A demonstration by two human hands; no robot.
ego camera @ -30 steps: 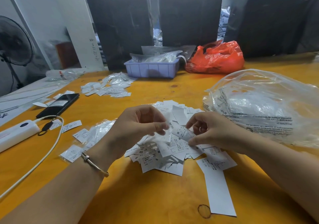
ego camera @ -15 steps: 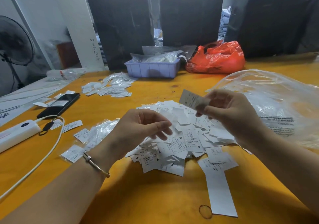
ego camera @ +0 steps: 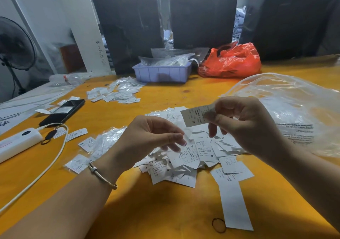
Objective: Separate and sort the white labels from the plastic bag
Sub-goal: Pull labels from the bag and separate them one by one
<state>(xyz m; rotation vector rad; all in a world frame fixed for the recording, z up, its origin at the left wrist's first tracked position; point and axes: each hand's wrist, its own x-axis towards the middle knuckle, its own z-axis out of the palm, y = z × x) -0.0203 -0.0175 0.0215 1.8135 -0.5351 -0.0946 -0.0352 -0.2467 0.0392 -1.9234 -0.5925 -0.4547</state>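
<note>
Right hand: fingers curled, pinching one flat rectangular white label by its right end, lifted clear of the table; small print unreadable except a bold "M" near its lower edge. Left hand: fingers loosely bent, slightly spread, gripping nothing that can be made out, hovering just above the left part of the label heap. The heap lies directly beneath and between both hands: thin matte paper slips, overlapping, too many to count; legible size marks "M", "S", "XS". One long blank white strip extends from the heap toward the viewer, below the right wrist, with one dark elastic ring beside its near end. Clear crinkled plastic bag sits just right of the right hand; printed "THIS BAG IS…" and "ATTENZIONE". Table surface smooth, orange-yellow. Beyond the left fingers: one second scatter of labels, one black phone, one white power bank with white cable, one lilac ribbed plastic tray, one glossy red bag. One thin metal bangle on the left wrist.
</note>
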